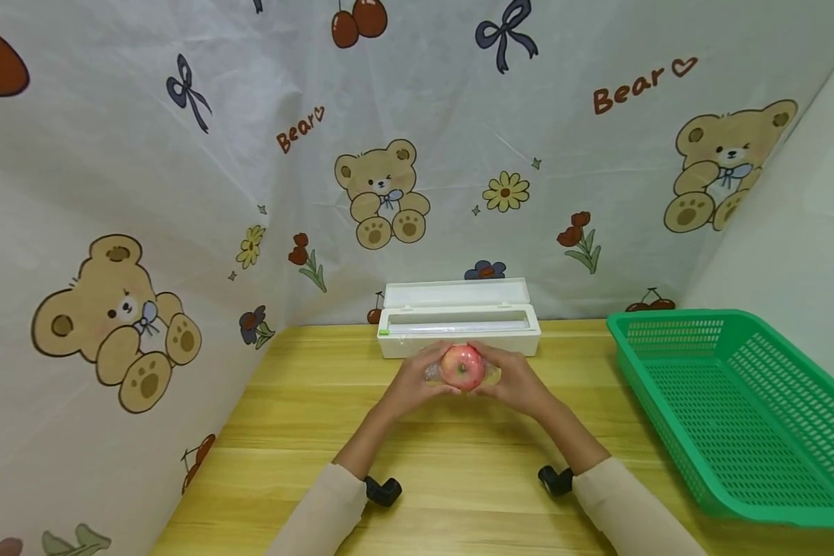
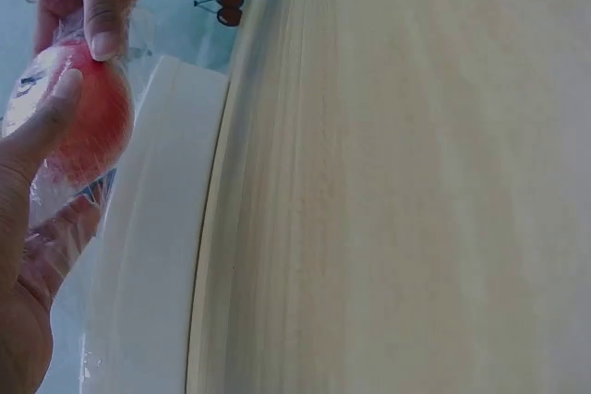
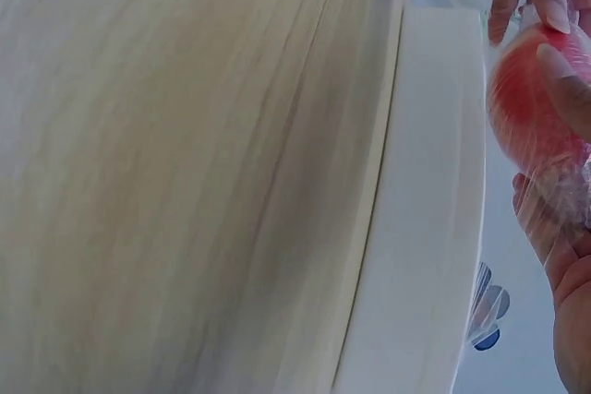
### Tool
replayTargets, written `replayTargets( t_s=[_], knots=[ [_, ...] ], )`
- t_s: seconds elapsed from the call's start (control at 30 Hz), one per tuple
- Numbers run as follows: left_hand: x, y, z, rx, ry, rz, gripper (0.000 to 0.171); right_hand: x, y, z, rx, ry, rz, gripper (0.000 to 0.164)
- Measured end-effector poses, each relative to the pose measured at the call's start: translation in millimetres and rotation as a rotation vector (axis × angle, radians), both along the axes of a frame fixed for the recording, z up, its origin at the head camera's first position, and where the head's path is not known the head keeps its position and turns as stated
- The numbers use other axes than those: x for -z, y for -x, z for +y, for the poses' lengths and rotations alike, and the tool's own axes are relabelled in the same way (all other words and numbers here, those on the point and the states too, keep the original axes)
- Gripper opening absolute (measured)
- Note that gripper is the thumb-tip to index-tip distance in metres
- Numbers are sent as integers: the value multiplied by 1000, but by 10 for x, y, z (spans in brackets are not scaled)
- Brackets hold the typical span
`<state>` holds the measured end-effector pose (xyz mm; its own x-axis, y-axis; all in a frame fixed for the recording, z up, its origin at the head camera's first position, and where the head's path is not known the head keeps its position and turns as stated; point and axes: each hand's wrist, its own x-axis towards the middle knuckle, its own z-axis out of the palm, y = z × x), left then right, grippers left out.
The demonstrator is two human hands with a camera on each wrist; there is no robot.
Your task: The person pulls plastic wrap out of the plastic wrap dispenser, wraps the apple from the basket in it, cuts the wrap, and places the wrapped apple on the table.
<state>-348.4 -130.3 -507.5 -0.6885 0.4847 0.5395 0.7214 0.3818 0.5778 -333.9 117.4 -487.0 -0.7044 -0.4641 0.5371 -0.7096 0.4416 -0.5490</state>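
Note:
A red apple [image 1: 462, 367] with its stem facing me is held up between both hands, in front of the white box. Clear plastic film [image 3: 565, 193] wraps it and bunches at its sides. My left hand [image 1: 420, 380] grips the apple and film from the left, with the thumb [image 2: 57, 117] lying along the apple. From the other side my right hand [image 1: 519, 381] grips it, its thumb [image 3: 565, 80] against the wrapped surface. Behind them stands the long white box [image 1: 459, 345] with its lid raised and a roll of film inside.
A green plastic basket [image 1: 719, 506] stands on the right side of the wooden table [image 1: 459, 471]. White sheeting [image 1: 452, 100] printed with bears and flowers rises behind and to the left. Black wrist mounts [image 1: 384, 492] sit at both cuffs.

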Motion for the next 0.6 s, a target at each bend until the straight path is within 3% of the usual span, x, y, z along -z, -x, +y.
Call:
replayTargets(
  t_s=[0.17, 0.6],
  knots=[
    [4, 2, -27, -29, 2, 88, 82, -31, -14, 1, 29, 16, -66, 86],
    [-1, -35, -58, -50, 37, 42, 72, -30, -15, -13, 37, 17, -102, 83]
  ],
)
